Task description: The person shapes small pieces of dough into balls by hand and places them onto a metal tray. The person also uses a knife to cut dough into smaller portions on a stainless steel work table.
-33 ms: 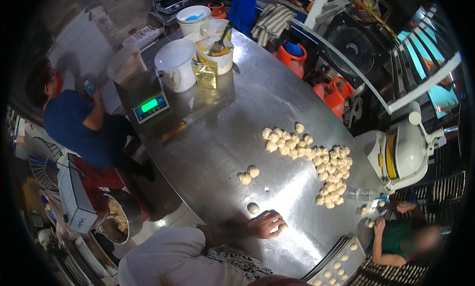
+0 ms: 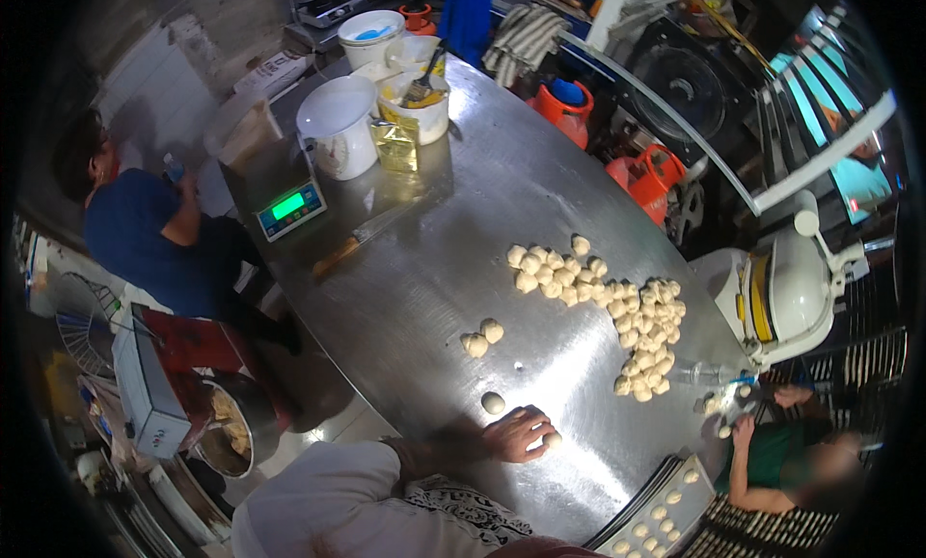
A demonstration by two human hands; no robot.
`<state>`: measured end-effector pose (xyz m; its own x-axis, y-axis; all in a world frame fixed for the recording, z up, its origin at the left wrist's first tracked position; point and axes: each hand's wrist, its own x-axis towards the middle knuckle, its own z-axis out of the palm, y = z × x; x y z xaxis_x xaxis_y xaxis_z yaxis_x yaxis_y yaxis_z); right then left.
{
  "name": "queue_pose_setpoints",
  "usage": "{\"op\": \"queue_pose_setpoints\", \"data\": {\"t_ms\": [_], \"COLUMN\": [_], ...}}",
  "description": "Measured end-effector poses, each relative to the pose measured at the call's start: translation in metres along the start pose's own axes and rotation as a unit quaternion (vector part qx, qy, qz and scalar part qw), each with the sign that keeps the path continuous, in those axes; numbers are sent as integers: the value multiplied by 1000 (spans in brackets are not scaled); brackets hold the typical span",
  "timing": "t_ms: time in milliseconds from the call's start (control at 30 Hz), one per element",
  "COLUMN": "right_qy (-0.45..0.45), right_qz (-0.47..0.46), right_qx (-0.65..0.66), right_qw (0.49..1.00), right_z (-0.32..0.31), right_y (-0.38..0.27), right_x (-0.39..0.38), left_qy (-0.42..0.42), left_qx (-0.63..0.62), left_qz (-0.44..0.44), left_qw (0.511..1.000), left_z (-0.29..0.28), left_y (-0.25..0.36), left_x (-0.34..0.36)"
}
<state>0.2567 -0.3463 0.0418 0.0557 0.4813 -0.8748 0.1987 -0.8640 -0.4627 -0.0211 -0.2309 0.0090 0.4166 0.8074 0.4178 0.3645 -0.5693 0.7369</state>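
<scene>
My left hand [image 2: 518, 435] is over the steel table [image 2: 453, 259] near its front edge, palm down. Its curled fingers cup a small pale dough ball [image 2: 553, 440], which partly shows at the fingertips. Just beyond the hand lies a single smooth dough ball [image 2: 493, 403]. A small cluster of dough pieces [image 2: 475, 344] rests farther off. To the right, a large group of dough pieces [image 2: 637, 317] spreads over the table. My right hand does not show.
A scale [image 2: 291, 211], a knife [image 2: 352, 243] and white buckets [image 2: 338, 124] stand or lie at the far left. Baking trays [image 2: 666, 510] with dough balls sit front right. One person [image 2: 159, 235] stands left; another, in green [image 2: 772, 462], handles dough at right beside a mixer [image 2: 791, 288].
</scene>
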Motion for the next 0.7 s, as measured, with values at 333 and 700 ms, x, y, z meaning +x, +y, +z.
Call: {"op": "queue_pose_setpoints", "data": {"t_ms": [333, 700], "right_qy": [-20, 172], "right_qz": [22, -148], "right_qx": [-22, 169], "right_qw": [999, 959], "right_z": [5, 36], "right_y": [121, 67], "right_x": [-115, -105], "left_qy": [-93, -87], "left_qx": [76, 37], "left_qz": [-61, -67], "left_qw": [991, 993], "left_z": [29, 15], "left_y": [-18, 10], "left_x": [-9, -5]}}
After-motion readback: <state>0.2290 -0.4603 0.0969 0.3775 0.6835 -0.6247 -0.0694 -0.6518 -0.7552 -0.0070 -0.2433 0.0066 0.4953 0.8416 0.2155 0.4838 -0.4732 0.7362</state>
